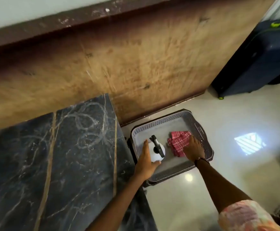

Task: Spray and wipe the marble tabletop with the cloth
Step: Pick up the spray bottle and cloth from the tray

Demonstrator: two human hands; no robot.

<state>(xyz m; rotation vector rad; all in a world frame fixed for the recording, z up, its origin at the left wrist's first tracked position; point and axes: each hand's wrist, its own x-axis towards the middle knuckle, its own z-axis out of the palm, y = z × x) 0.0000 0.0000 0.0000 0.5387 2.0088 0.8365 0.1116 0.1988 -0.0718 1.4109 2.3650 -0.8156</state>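
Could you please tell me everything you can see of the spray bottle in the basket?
The spray bottle is white, seemingly plastic, with a rounded body and a black trigger head on top. It stands upright in the left part of the perforated grey basket, seen from above. The left hand wraps its side, thumb against the near face. The red checked cloth lies apart to its right. Its contents cannot be seen.

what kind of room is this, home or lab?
Probably a home room, not a lab: a dark marble tabletop against a wood-panelled wall, a navy suitcase parked on the glossy tiled floor, and a plastic basket of cleaning gear.
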